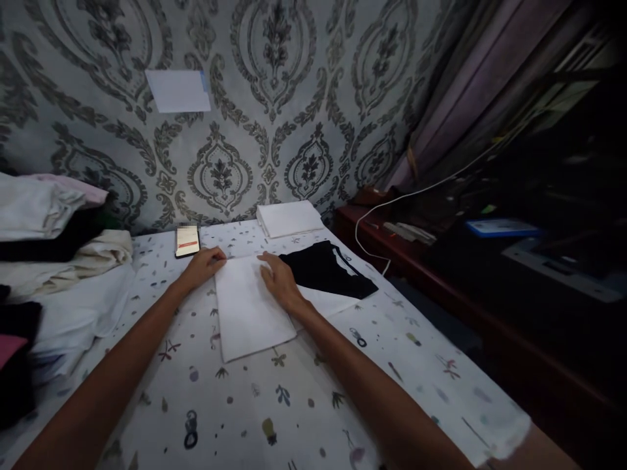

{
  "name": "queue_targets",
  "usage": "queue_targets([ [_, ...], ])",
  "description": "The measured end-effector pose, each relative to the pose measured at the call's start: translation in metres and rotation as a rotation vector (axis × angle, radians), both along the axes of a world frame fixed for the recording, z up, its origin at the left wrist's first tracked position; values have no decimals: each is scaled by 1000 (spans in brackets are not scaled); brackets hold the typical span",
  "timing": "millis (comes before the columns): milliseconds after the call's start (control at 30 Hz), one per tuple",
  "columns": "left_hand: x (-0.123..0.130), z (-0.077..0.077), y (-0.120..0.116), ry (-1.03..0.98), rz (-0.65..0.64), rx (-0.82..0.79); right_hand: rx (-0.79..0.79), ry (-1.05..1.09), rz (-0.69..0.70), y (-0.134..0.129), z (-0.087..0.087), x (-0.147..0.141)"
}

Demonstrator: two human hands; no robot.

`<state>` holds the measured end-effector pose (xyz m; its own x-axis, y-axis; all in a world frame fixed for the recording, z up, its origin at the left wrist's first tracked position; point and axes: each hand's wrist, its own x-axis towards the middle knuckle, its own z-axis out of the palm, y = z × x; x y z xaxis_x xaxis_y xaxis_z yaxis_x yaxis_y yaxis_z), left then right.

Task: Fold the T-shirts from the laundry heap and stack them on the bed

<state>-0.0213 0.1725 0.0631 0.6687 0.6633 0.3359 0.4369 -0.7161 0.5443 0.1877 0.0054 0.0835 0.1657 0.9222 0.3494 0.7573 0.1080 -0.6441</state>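
Observation:
A white garment [252, 320] lies partly folded on the patterned bedsheet. Its left part forms a flat panel, and more white cloth spreads out to the right. Black cloth [328, 269] rests over that right side; I cannot tell whether it belongs to the same garment. My left hand [206, 266] is at the far left corner of the panel, its fingers closed on the edge. Across the panel's far right part lies my right hand [281, 281], palm down, thumb and fingers apart, touching the cloth.
A lit phone [187, 241] lies beyond my left hand. Near the wall sits a folded white cloth [290, 219]. Piled clothes [63, 261] fill the left side. To the right, a white cable [426, 188] crosses a dark reddish table [360, 222] beside the bed.

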Motion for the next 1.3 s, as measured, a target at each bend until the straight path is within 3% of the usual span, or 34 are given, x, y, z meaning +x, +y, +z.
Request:
queue_targets([
  [67,11,4,-3,37,27,103,-4,42,-57,-26,12,9],
  [133,28,9,-5,80,-28,149,-114,42,-121,-57,20,14],
  [233,61,17,-7,137,-270,130,-321,-21,-197,-96,24,8],
  [333,89,23,-9,252,-477,104,-402,-105,-207,-112,22,-7],
  [600,109,40,-11,544,-561,120,-471,-219,-194,-100,23,-22],
  [833,117,47,-17,559,-654,-15,-495,-73,-202,-99,23,-19],
  [1133,114,56,-11,484,-681,-11,-403,-10,-209,-100,22,-12],
  [1300,128,54,-15,413,-631,-7,-391,-45,-289,-102,22,3],
])
